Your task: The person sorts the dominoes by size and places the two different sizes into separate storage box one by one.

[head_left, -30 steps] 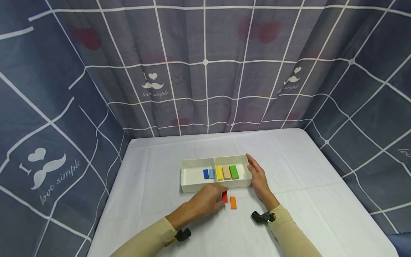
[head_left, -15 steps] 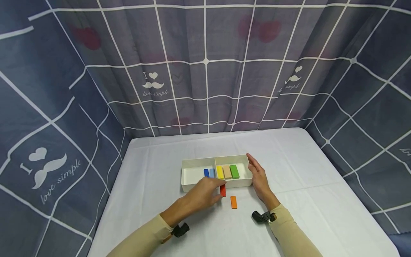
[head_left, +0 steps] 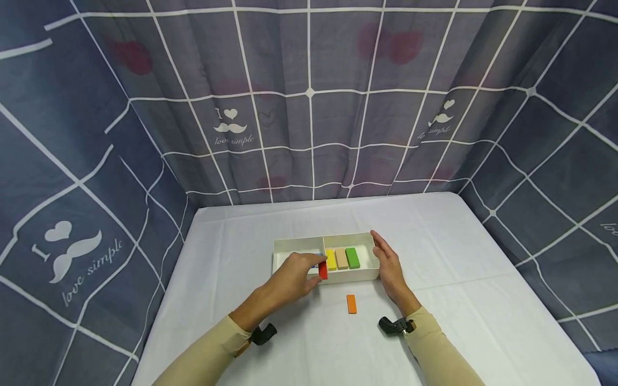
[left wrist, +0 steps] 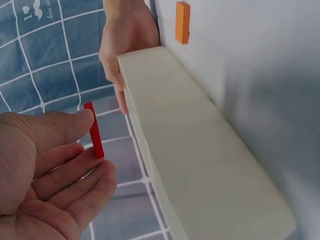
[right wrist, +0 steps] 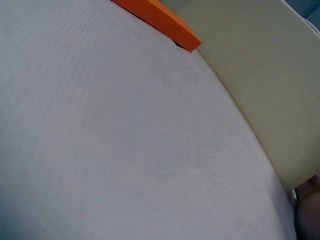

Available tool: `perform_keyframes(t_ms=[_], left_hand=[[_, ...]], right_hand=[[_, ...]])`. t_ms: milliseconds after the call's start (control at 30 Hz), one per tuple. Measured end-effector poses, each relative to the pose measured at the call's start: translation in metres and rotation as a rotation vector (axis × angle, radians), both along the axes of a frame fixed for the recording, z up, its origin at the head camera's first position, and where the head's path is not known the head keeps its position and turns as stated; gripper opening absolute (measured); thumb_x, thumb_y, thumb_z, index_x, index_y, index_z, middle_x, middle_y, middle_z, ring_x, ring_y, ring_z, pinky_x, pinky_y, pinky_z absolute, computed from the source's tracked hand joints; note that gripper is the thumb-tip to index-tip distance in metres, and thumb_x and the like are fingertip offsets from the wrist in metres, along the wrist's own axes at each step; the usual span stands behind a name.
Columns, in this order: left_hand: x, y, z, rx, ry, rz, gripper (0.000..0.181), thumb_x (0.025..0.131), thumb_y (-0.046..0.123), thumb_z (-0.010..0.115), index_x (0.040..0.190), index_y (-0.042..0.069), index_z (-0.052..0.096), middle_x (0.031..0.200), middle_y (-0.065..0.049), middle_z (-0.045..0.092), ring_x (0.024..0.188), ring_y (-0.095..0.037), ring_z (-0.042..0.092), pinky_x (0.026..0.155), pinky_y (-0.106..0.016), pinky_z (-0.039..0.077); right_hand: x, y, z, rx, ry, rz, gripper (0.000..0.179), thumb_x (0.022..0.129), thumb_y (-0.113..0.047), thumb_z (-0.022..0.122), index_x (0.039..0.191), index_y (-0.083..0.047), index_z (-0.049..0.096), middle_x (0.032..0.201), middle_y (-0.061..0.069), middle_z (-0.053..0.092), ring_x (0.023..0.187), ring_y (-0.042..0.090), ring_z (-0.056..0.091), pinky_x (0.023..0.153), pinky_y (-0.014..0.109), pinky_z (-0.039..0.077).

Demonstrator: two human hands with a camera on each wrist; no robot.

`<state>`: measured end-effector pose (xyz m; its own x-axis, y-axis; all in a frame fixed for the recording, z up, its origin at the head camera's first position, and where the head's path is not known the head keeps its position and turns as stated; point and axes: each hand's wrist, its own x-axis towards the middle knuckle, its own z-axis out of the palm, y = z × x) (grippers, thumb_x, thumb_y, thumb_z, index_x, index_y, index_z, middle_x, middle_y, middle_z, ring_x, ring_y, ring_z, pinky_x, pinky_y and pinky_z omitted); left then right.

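Between thumb and fingers, my left hand (head_left: pixel 292 279) pinches a thin red block (head_left: pixel 323 270) above the front wall of a white two-compartment box (head_left: pixel 350 275). The left wrist view shows the same red block (left wrist: pixel 94 131) held at its ends, level with the box's rim. My right hand (head_left: pixel 390 271) rests with extended fingers along the box's right end. In the right compartment lie a yellow block (head_left: pixel 331 260), a tan block (head_left: pixel 341 258) and a green block (head_left: pixel 353 258). Blue blocks in the left compartment are mostly hidden behind my left hand.
An orange block (head_left: pixel 351 304) lies on the white tablecloth (head_left: pixel 386 354) in front of the box. Behind and beside the table hang dark checked curtains (head_left: pixel 289 123). Each wrist bears a small black camera.
My left hand has carried the red block up and leftward, from the tablecloth in front of the box to over its front wall. The right hand stays at the box's end.
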<state>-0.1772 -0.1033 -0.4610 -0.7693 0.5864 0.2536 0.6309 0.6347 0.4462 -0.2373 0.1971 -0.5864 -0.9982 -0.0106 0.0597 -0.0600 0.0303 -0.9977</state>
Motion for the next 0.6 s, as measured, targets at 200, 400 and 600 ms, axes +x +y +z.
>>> perform_keyframes(t_ms=[200, 400, 600], left_hand=[[-0.008, -0.008, -0.002, 0.024, -0.017, 0.029, 0.046, 0.090, 0.001, 0.089, 0.134, -0.002, 0.075, 0.128, -0.011, 0.081, 0.117, -0.025, 0.078, 0.102, -0.038, 0.064], [-0.019, -0.017, -0.007, 0.008, -0.005, 0.076, 0.046, 0.089, 0.001, 0.090, 0.133, 0.000, 0.076, 0.128, -0.012, 0.081, 0.119, -0.025, 0.078, 0.102, -0.038, 0.064], [-0.028, -0.025, -0.014, 0.011, -0.046, 0.095, 0.048, 0.088, 0.000, 0.090, 0.134, -0.004, 0.075, 0.130, -0.016, 0.079, 0.120, -0.029, 0.077, 0.104, -0.043, 0.063]], right_hand=[[0.001, -0.001, 0.002, -0.006, -0.004, 0.002, 0.053, 0.119, -0.016, 0.040, 0.171, -0.016, 0.039, 0.181, 0.004, 0.031, 0.170, 0.024, 0.019, 0.140, 0.048, 0.013], [0.002, -0.001, 0.003, -0.003, -0.003, 0.002, 0.053, 0.119, -0.016, 0.040, 0.171, -0.015, 0.039, 0.181, 0.004, 0.031, 0.170, 0.024, 0.018, 0.140, 0.048, 0.013], [0.001, 0.000, 0.002, 0.003, -0.004, 0.004, 0.053, 0.119, -0.016, 0.040, 0.172, -0.015, 0.038, 0.181, 0.004, 0.030, 0.171, 0.025, 0.018, 0.140, 0.049, 0.012]])
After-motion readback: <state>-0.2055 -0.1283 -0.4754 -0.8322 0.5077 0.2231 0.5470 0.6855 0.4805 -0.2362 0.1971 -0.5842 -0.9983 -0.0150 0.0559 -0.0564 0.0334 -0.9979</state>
